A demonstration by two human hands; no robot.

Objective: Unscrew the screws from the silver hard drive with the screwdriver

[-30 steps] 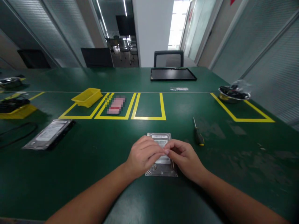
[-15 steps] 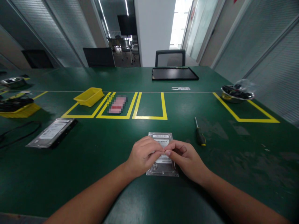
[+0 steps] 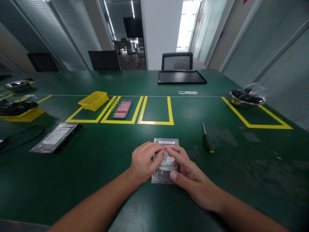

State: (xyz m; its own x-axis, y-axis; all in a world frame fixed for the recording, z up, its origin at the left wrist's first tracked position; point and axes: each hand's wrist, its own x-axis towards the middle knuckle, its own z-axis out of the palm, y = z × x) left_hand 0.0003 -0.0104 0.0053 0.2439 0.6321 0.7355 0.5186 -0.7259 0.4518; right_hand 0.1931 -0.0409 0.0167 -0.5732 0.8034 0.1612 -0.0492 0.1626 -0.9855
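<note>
A silver hard drive with a white label [image 3: 166,166] lies flat on the green table in front of me, partly covered by both hands. My left hand [image 3: 147,161] is over its left side, thumb and fingers pinched together; whatever they hold, if anything, is too small to make out. My right hand [image 3: 190,174] is at the drive's right side with thumb and fingers apart, its index fingertip meeting the left fingertips above the label. To the right lies a screwdriver [image 3: 208,141] with a black and yellow handle.
Another hard drive [image 3: 56,138] lies at the left, near a black cable [image 3: 24,137]. Beyond are a yellow tray [image 3: 94,101], a pixelated pink object [image 3: 123,109] and yellow tape outlines. A metal bowl of dark parts [image 3: 247,98] stands right; a black-framed panel [image 3: 182,77] lies farther back.
My right thumb has come away from the fingertips and moved down toward the drive's right edge, opening the right hand. The left hand stays pinched, slightly farther left.
</note>
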